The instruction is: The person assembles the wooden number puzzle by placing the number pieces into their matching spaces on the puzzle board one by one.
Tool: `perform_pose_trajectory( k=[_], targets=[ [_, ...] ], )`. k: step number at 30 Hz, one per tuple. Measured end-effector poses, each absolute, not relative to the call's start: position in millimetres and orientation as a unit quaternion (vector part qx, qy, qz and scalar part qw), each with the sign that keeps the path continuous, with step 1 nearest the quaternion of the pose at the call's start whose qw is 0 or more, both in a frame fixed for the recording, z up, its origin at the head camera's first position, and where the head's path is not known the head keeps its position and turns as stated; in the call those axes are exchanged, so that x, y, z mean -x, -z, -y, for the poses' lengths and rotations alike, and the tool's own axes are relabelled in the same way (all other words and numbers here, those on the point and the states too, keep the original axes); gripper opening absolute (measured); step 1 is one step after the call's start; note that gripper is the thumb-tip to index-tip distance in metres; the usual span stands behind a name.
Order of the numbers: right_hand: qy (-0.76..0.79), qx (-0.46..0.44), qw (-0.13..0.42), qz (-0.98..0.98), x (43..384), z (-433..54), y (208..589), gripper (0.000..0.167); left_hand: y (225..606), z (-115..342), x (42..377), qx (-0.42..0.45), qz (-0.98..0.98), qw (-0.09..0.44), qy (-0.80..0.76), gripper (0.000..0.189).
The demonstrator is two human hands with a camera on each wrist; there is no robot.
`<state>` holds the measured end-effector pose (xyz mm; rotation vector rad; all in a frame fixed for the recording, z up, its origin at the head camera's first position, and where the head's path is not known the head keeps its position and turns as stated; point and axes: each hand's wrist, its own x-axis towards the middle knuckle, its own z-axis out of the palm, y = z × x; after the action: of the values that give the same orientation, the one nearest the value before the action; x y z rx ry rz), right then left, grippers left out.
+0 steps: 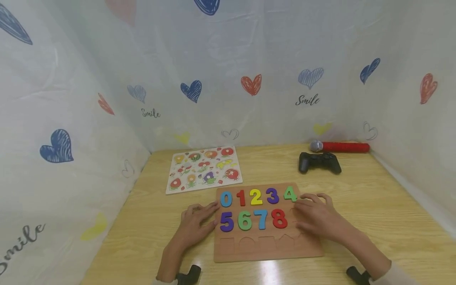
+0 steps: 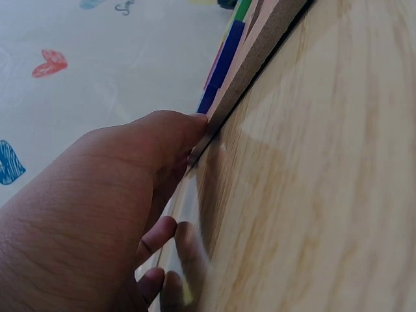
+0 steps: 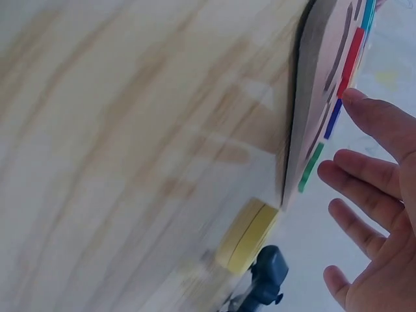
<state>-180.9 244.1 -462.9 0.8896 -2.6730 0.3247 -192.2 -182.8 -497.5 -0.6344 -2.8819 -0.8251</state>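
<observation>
A wooden number puzzle board [image 1: 267, 254] lies flat on the table, with coloured number pieces 0 to 8 in two rows. Empty shape recesses run along its near side. My left hand [image 1: 194, 227] touches the board's left edge, thumb near the purple 5 [image 1: 227, 221]. Over the right end of the board is my right hand [image 1: 320, 217], its fingers spread near the green 4 [image 1: 290, 194] and red 8 [image 1: 279, 219], holding nothing. In the right wrist view a yellow block-like piece [image 3: 247, 235] stands on the table beside the board; the head view does not show it.
Behind the board at left lies a fruit puzzle board [image 1: 189, 188]. At the back right are a black game controller [image 1: 320, 161] and a red microphone [image 1: 345, 147]. White cloth [image 1: 221, 111] with printed hearts encloses the wooden table [image 1: 135, 233] at the back and sides.
</observation>
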Motion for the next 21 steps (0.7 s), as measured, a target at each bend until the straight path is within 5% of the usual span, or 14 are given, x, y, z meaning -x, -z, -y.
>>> perform_pose_trajectory(
  k=[21],
  targets=[
    [-0.122, -0.254, 0.124, 0.951, 179, -278, 464, 0.042, 494, 183, 191, 0.198, 0.943, 0.019, 0.266, 0.051]
  ],
)
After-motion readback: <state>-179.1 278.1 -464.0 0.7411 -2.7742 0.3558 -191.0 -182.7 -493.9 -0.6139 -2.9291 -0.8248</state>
